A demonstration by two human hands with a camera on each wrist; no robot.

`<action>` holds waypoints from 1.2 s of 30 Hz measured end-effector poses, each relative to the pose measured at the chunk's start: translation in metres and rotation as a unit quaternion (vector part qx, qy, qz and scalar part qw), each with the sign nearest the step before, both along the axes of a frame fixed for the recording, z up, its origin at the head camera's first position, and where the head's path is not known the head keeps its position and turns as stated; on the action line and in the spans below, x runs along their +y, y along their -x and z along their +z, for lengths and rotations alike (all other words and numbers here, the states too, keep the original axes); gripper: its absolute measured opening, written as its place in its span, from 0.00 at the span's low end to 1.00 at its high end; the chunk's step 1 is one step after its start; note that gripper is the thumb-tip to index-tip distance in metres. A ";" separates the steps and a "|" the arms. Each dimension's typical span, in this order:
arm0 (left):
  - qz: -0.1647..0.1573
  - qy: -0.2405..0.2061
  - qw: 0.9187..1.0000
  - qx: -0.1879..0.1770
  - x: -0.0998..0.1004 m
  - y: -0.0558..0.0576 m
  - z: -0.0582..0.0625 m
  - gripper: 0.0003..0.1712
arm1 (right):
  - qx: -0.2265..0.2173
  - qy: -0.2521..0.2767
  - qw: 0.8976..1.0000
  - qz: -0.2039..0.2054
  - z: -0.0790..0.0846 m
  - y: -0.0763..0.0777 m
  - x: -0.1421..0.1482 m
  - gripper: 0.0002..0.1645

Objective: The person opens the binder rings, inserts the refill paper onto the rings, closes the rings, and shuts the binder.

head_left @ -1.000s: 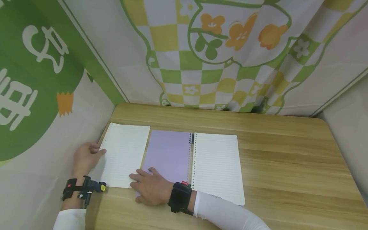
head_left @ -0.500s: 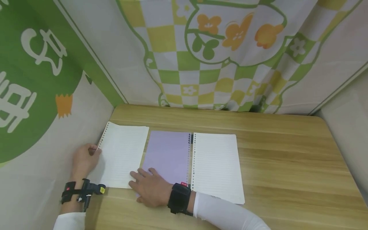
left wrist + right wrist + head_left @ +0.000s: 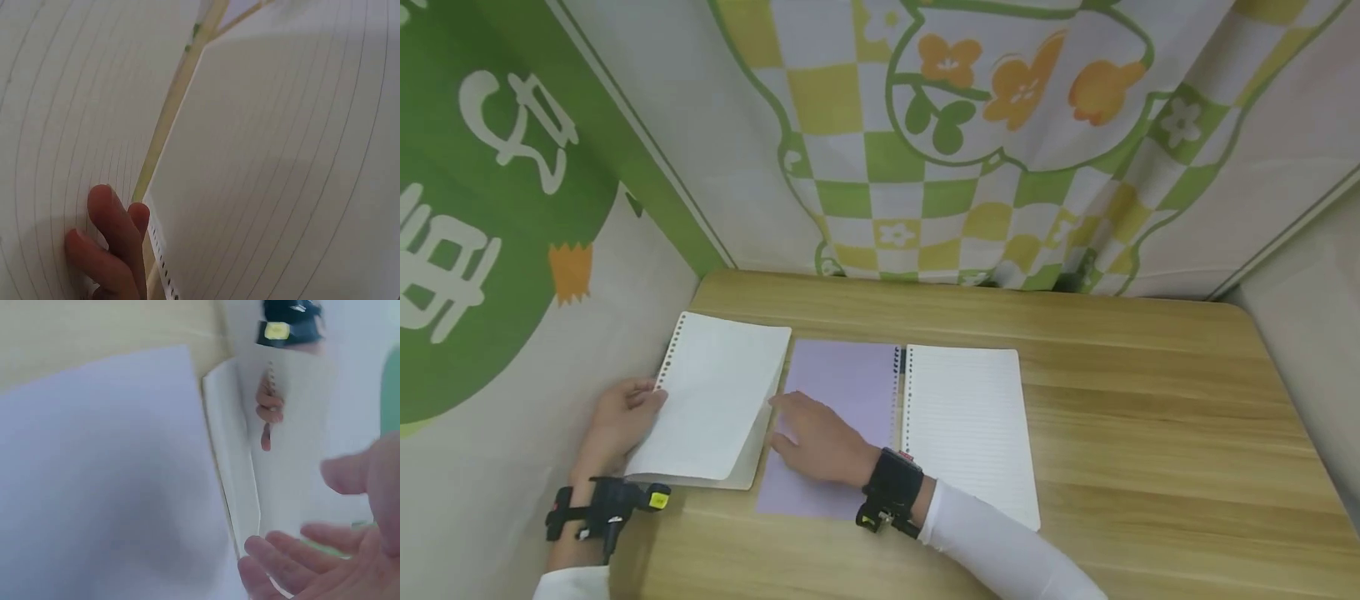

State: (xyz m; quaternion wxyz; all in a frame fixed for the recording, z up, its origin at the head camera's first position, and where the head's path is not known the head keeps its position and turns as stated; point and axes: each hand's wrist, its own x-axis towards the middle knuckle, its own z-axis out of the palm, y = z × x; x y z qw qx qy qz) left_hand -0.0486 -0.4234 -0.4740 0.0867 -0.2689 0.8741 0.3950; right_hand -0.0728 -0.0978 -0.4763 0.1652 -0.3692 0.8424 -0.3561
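The left hand [image 3: 621,422] pinches white paper [image 3: 722,383]; the right hand [image 3: 823,436], loosely spread, overhangs purple paper [image 3: 844,375].

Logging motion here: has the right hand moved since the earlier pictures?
Yes: the right hand has moved toward the far edge of the table, off the purple sheet's near left corner.

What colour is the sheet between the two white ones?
The sheet is light purple; the head view shows it best.
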 end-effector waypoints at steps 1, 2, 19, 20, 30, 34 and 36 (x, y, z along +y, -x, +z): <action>-0.002 0.000 1.000 -0.002 0.002 -0.001 0.000 0.38 | -0.042 0.023 0.999 -0.017 0.000 0.003 0.002 0.33; -0.004 -0.001 1.000 -0.003 0.006 -0.002 0.001 0.39 | -0.085 0.049 0.995 -0.036 -0.001 0.005 0.005 0.34; -0.034 -0.099 0.994 0.024 0.106 -0.007 -0.012 0.34 | -0.262 0.164 0.930 -0.197 -0.011 0.028 0.078 0.18; -0.039 -0.102 0.994 0.027 0.112 -0.007 -0.012 0.34 | -0.256 0.162 0.932 -0.199 -0.011 0.028 0.086 0.17; -0.104 -0.113 0.984 0.090 0.174 -0.004 -0.019 0.19 | -0.231 0.135 0.925 -0.269 -0.022 0.017 0.163 0.14; -0.134 -0.105 0.980 0.099 0.197 -0.002 -0.020 0.15 | -0.233 0.117 0.919 -0.296 -0.025 0.011 0.190 0.15; -0.150 -0.112 0.977 0.104 0.207 -0.001 -0.021 0.13 | -0.233 0.108 0.915 -0.312 -0.024 0.009 0.203 0.15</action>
